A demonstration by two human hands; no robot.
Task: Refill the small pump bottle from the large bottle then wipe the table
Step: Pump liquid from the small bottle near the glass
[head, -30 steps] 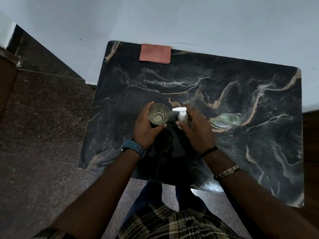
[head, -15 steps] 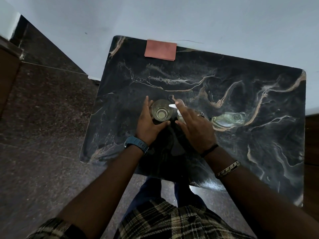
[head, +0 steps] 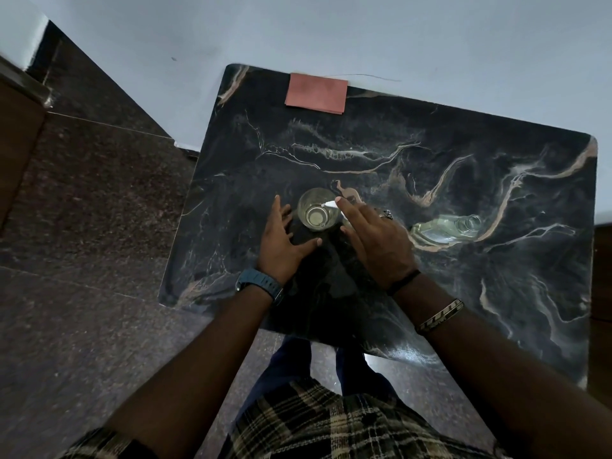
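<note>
**Desk:** What has changed at the tabletop (head: 496,293) in the head view?

**Photographer:** A second ago the left hand (head: 281,243) was wrapped around the glass (head: 317,209) and the right hand (head: 377,240) was closed on the small pump bottle (head: 331,204). Now both have let go. The left fingers (head: 281,213) are spread and released, lying just left of the glass and apart from its wall. The right fingers (head: 347,210) are also extended and grasp nothing; only the white nozzle of the pump shows, just beyond the index fingertip and over the glass rim. The rest of that bottle is hidden under the hand.

**Desk:** What does that mean for the job?

**Photographer:** My reading is that a handling step on the pump bottle has ended and the hands are backing away. Whether the refill is finished cannot be told from here. The large bottle (head: 445,228) lies on its side, clear and uncapped, well to the right of the right fingers. The pink cloth (head: 316,93) sits folded at the far edge, well beyond both sets of fingers and untouched, so the wipe is not yet begun.

**Desk:** And the pose?

**Photographer:** Both forearms reach in from the near edge, palms down, hands low over the tabletop on either side of the glass. The left thumb points right, below the glass; a watch (head: 260,283) is on the left wrist, a bracelet (head: 438,316) on the right.
</note>
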